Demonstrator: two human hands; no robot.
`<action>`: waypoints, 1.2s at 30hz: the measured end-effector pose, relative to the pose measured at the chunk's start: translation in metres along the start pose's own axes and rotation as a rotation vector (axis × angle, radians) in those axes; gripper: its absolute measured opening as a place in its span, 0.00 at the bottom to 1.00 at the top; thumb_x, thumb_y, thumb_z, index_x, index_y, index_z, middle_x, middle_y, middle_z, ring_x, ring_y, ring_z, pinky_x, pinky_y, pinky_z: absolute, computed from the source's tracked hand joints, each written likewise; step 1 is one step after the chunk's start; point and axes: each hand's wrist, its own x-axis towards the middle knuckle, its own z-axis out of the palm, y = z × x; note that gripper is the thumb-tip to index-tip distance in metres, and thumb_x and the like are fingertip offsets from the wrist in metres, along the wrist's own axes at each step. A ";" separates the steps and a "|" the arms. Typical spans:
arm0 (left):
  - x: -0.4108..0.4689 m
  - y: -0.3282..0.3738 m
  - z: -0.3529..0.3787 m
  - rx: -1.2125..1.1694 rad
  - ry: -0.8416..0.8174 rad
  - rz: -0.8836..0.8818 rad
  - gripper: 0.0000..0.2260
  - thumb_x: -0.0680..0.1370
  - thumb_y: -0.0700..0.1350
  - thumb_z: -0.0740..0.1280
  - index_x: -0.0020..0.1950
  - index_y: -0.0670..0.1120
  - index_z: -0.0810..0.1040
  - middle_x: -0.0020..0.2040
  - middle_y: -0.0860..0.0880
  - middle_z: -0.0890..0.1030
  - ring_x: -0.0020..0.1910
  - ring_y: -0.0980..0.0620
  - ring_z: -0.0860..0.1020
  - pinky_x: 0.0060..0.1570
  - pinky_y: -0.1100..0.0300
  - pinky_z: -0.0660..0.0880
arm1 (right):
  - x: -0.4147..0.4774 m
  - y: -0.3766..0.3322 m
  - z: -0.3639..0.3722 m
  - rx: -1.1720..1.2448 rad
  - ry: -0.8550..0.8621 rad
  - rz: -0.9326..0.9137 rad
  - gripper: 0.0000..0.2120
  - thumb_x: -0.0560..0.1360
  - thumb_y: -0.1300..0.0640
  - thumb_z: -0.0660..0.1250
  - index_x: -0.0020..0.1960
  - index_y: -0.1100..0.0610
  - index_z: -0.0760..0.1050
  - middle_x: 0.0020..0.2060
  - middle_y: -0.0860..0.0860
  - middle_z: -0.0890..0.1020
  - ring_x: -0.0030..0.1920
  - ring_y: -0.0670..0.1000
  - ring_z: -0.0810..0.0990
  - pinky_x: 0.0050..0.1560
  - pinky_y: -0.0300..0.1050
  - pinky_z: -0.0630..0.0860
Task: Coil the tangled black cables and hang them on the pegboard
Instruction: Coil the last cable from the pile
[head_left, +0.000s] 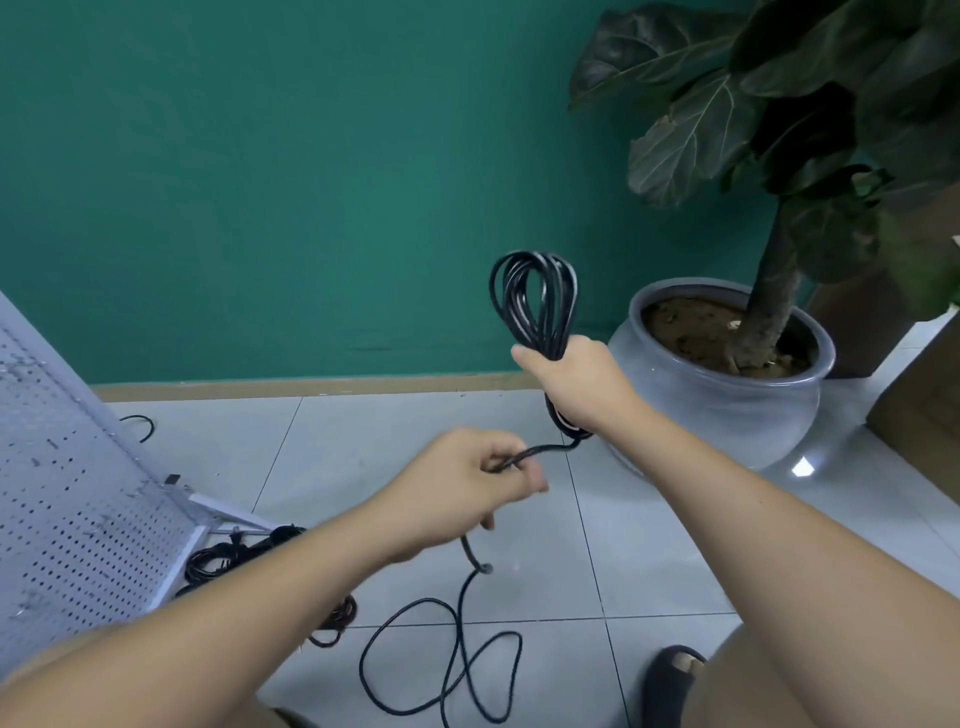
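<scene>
Pot: we saw a grey glazed pot (727, 415) standing on the tiled floor (363, 441) against the green wall (260, 182), just right of the hands.
In the pot: brown soil (685, 327) filled it, and the trunk of a large-leaved plant (771, 301) was rooted there.
Right hand: the right hand (576, 379) was raised before the pot, its fingers curled tightly round the middle of the coil (535, 301).
Coil: its black loops stood up out of the fist, and shorter loops hung below the wrist.
Left hand: the left hand (467, 478) sat lower and nearer us, back upward, thumb and fingers pinching the strand that ran from the coil's lower end.
Loose cable: the loose cable (452, 670) dropped from the left hand and lay in open loops on the tiles.
Pegboard: the white pegboard (67, 493) leaned at the left edge.
Other cables: we noted a tangled black heap (234, 556) at its foot.
</scene>
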 end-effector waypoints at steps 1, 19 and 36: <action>-0.001 0.005 -0.010 -0.027 0.024 0.038 0.05 0.82 0.44 0.73 0.47 0.48 0.86 0.34 0.53 0.76 0.35 0.53 0.72 0.37 0.59 0.76 | 0.000 0.003 0.004 -0.031 -0.050 -0.013 0.26 0.80 0.34 0.65 0.35 0.54 0.67 0.31 0.54 0.76 0.35 0.55 0.71 0.39 0.51 0.71; 0.028 0.011 -0.087 -0.059 0.673 0.325 0.14 0.72 0.50 0.82 0.40 0.47 0.79 0.64 0.53 0.77 0.68 0.58 0.76 0.67 0.58 0.70 | -0.079 -0.056 0.038 0.548 -0.451 0.115 0.34 0.77 0.21 0.45 0.45 0.45 0.77 0.30 0.40 0.83 0.29 0.40 0.81 0.50 0.46 0.74; 0.035 0.019 -0.076 -0.364 0.478 0.040 0.17 0.76 0.53 0.80 0.61 0.48 0.82 0.39 0.49 0.82 0.30 0.49 0.75 0.37 0.54 0.75 | -0.076 -0.048 0.046 0.208 -0.448 -0.204 0.20 0.71 0.47 0.70 0.53 0.60 0.71 0.38 0.52 0.80 0.38 0.56 0.75 0.45 0.57 0.78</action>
